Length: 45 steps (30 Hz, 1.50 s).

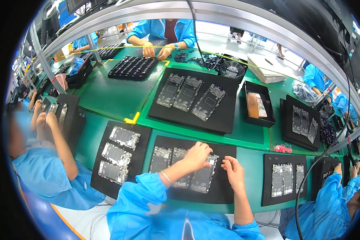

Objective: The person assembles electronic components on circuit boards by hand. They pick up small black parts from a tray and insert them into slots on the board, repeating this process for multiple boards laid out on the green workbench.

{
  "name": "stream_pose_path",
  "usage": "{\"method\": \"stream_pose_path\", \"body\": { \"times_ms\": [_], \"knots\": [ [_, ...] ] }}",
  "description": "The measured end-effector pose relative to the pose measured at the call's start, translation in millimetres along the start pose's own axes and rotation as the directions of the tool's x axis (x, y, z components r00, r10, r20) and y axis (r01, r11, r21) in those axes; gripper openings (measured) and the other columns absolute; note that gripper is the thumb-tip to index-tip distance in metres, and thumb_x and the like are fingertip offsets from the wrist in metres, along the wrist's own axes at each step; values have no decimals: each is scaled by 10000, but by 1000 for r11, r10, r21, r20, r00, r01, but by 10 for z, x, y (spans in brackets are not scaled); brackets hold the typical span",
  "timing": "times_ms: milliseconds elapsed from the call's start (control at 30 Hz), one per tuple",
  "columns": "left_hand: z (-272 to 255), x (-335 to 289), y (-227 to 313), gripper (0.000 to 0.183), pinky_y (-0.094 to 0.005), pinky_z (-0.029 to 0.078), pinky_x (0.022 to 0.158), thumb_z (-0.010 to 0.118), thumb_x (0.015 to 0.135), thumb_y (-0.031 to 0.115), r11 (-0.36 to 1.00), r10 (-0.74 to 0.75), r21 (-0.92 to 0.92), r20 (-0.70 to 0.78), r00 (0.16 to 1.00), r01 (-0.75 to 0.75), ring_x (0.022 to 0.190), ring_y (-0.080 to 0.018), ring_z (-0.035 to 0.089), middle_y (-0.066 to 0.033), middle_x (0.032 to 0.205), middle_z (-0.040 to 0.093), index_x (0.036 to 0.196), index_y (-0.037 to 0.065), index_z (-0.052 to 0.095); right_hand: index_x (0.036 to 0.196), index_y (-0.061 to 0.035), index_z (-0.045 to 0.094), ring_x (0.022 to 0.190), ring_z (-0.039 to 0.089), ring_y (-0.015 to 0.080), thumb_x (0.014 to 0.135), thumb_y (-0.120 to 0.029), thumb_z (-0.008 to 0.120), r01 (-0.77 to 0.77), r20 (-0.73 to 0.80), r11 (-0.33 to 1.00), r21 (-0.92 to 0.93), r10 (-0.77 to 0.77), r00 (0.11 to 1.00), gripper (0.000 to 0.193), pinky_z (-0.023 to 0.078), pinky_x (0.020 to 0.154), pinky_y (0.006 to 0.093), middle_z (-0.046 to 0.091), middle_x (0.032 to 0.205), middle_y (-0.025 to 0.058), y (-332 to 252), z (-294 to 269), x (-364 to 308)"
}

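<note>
A black foam mat [224,192] lies in front of me with three dark, bare circuit boards on it, side by side. My left hand [197,157] is over the upper end of the right-hand circuit board [204,176], its fingers curved and the thumb apart from them. The hand and wrist partly cover the middle circuit board [182,182]. On the left lies another circuit board [161,159]. Just right of the right-hand board, my right hand [233,173] is raised with thumb and forefinger pinched together; whatever they hold is too small to make out.
Beyond my mat, stacked black foam sheets [156,114] carry three more boards. A black box [260,120] stands to their right. Neighbouring mats with boards lie at left [104,188] and right [268,200]. Co-workers sit on both sides and opposite. A black cable [298,200] hangs at right.
</note>
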<state>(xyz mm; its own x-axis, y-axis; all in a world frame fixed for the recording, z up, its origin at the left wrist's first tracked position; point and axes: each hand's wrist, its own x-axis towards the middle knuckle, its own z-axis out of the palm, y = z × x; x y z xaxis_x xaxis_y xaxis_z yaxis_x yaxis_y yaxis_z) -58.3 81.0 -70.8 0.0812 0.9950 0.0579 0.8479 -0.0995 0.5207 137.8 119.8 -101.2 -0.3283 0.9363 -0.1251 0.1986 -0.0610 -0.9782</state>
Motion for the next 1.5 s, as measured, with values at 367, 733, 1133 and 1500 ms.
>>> {"method": "stream_pose_path", "body": {
  "times_ms": [367, 733, 1133, 1500],
  "knots": [
    [-305, -512, 681, 460, -378, 505, 773, 723, 722, 130, 993, 112, 2, -378, 919, -120, 973, -307, 540, -99, 1101, 539, 1132, 57, 529, 1004, 29, 618, 842, 607, 109, 871, -17, 603, 126, 15, 967, 220, -133, 991, 142, 496, 751, 221, 630, 923, 68, -503, 2, -346],
    [-128, -780, 845, 476, -345, 521, 743, 742, 691, 110, 966, 236, 221, -521, 821, -137, 932, -289, 547, -85, 1074, 538, 1126, 55, 558, 889, -34, 629, 776, 628, 180, 753, -19, 707, 384, -111, 918, -101, -394, 912, 158, 507, 687, 282, 638, 855, 86, -644, 55, -692],
    [-81, -839, 851, 485, -332, 520, 735, 748, 681, 105, 955, 261, 267, -535, 803, -132, 919, -285, 546, -72, 1074, 548, 1130, 67, 570, 877, -5, 589, 782, 587, 127, 792, 24, 661, 380, -44, 925, -29, -381, 924, 114, 493, 707, 245, 574, 867, 56, -574, 41, -674],
    [-159, -823, 705, 480, -333, 522, 740, 760, 676, 107, 970, 242, 126, -573, 783, -208, 931, -279, 551, -56, 1078, 560, 1112, 89, 561, 972, 25, 586, 817, 581, 86, 865, 19, 585, 229, 194, 967, 111, -247, 950, 107, 488, 724, 215, 592, 908, 48, -617, -69, -535]
  ]
}}
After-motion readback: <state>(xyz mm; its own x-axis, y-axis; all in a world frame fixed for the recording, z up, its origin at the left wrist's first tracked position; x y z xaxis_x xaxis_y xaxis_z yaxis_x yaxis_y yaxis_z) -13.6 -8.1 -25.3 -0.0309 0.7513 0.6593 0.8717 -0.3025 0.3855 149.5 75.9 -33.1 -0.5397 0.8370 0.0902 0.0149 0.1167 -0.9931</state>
